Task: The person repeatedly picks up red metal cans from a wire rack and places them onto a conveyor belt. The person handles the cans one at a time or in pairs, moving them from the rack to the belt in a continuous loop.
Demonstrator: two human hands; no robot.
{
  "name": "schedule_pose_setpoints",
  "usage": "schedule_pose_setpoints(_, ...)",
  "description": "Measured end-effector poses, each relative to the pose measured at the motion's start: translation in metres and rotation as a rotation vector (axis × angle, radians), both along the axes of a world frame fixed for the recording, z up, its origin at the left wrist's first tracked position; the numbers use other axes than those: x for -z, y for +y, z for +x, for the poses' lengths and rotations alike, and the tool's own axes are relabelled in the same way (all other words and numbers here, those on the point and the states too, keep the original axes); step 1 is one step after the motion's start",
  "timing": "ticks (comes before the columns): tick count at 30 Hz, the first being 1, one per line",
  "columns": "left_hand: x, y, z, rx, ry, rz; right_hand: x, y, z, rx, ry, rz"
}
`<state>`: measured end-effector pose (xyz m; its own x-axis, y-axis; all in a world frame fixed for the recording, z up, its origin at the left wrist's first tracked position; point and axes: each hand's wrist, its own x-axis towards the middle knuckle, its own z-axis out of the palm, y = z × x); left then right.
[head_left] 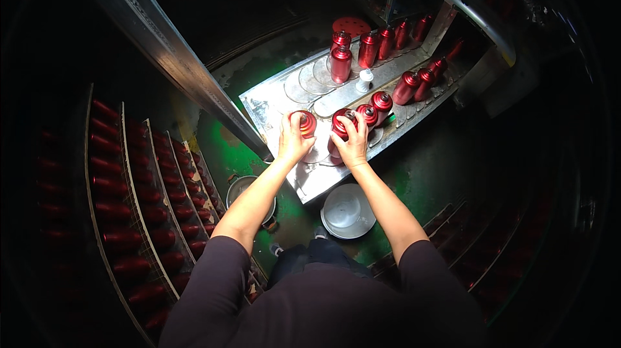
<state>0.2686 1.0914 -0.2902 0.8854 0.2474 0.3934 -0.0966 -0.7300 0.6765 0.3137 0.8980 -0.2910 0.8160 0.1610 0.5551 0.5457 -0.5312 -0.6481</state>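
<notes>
At the near end of a metal conveyor table (264, 97), my left hand (292, 142) is closed around the upper part of a shiny red bottle (308, 124). My right hand (352, 143) grips another red bottle (339, 127) just to the right, fingers wrapped about its shoulder. Both held bottles are seen from above, so whether their bases touch the table is hidden. Close behind my right hand stand two more red bottles, the nearer one (367, 114) partly covered by my fingers. A small white spool-shaped piece (365, 80) sits on the table's middle strip.
Several red bottles (367, 50) line both sides of the conveyor toward a metal tunnel opening (482, 21). Racks of red bottles (139, 212) stand at my left. A metal post (174, 57) rises beside the table. A round metal pan (348, 211) and a handled pot (240, 186) are below.
</notes>
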Motion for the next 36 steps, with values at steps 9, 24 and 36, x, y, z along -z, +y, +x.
schedule_pose_setpoints(9,0.073,-0.012,0.007,0.008,0.005,0.005,0.087,0.004,0.024,0.078,0.028,-0.147)
schedule_pose_setpoints(24,-0.135,0.033,-0.124,0.771,0.481,0.300,-0.054,0.014,-0.102,-0.193,0.102,0.236)
schedule_pose_setpoints(36,-0.393,0.240,-0.412,-0.027,0.503,0.431,-0.212,0.285,-0.236,-1.180,0.368,0.310)
